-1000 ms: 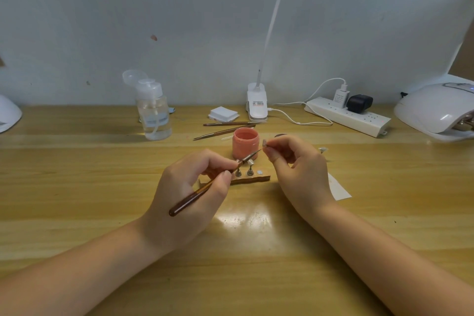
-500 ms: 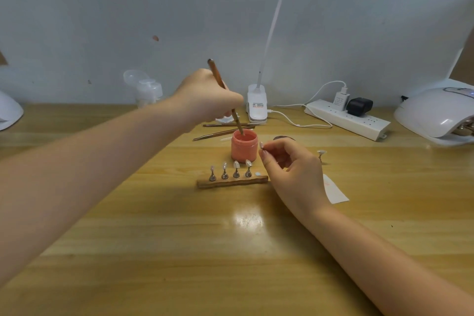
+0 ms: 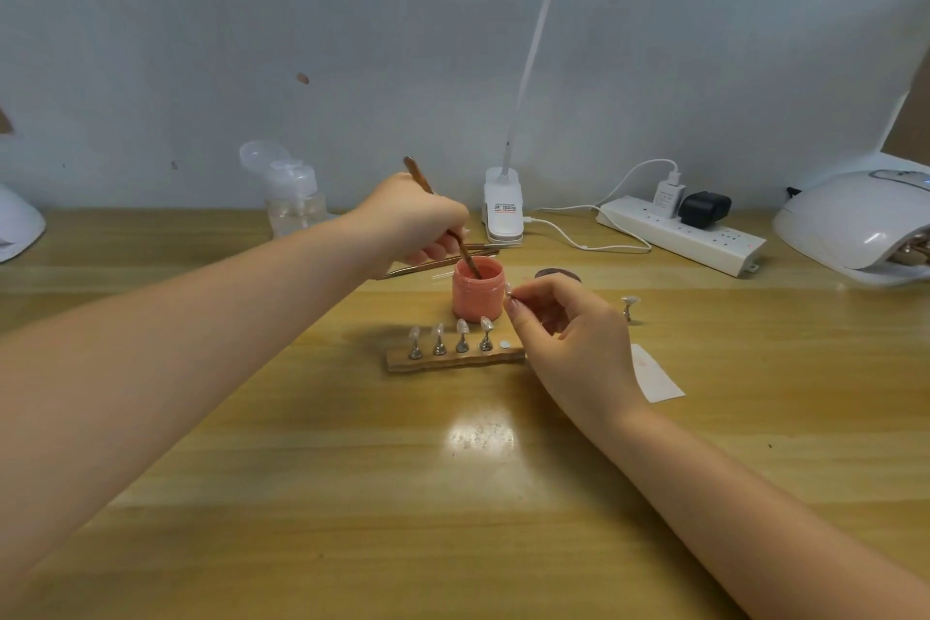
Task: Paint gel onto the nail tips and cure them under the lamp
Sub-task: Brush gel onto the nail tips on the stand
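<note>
My left hand (image 3: 417,222) grips a brown-handled brush (image 3: 415,171) whose tip dips into the open coral gel jar (image 3: 478,300). Just right of the jar, my right hand (image 3: 568,342) pinches a small nail tip on its stand (image 3: 509,290) between thumb and forefinger. In front of the jar lies a wooden holder strip (image 3: 453,362) with several clear nail tips (image 3: 462,327) standing on metal pegs. One more nail tip on a peg (image 3: 629,306) stands alone to the right. The white curing lamp (image 3: 855,224) sits at the far right edge.
A clear pump bottle (image 3: 294,206) stands at the back left, a clip desk lamp (image 3: 502,212) behind the jar, a power strip (image 3: 684,234) with cables to its right. Spare brushes (image 3: 438,264) lie behind the jar, with its dark lid (image 3: 557,274) nearby. A white paper slip (image 3: 654,373) lies right of my right hand.
My left hand lifted the brush from the nail tips, swung it back and dipped it into the jar. My right hand stayed put with its pinched nail tip.
</note>
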Available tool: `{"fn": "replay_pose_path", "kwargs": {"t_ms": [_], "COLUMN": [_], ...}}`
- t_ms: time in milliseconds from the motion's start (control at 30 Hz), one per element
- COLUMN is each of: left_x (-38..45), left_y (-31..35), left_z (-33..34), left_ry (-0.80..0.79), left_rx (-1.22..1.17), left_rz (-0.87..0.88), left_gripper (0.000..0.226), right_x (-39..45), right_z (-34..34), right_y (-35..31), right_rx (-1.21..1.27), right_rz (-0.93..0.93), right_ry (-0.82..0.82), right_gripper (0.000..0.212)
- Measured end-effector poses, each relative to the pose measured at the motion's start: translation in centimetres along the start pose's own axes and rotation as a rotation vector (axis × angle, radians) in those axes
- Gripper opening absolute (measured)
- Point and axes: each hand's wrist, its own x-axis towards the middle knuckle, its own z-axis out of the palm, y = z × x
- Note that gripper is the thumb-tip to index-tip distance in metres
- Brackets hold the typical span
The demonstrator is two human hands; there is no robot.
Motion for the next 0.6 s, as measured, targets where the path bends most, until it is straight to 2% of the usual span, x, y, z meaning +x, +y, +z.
{"fn": "replay_pose_path", "kwargs": {"t_ms": [167, 433, 533, 600], "left_x": [-0.3, -2.5, -4.1, -5.5], "left_y": [-1.0, -3.6, -4.3, -4.8], "left_z": [-2.2, -3.4, -3.0, -2.4], "left_ry": [0.058, 0.008, 0.058, 0.091], "left_rx": [-0.325, -0.654, -0.774, -0.769], "left_rz": [-0.082, -0.145, -0.044, 0.133], "left_gripper": [0.019, 0.017, 0.019, 0.019], "right_x": [0.0, 0.0, 0.0, 0.0], "right_z": [0.0, -0.1, -0.1, -0.1], "right_y": [-0.1, 0.0, 0.0, 0.0], "right_rx": [-0.005, -0.027, -0.028, -0.035], "right_rz": [0.009, 0.004, 0.003, 0.001], "right_ry": [-0.015, -0.023, -0.025, -0.021], "right_gripper": [0.013, 0.008, 0.007, 0.007]}}
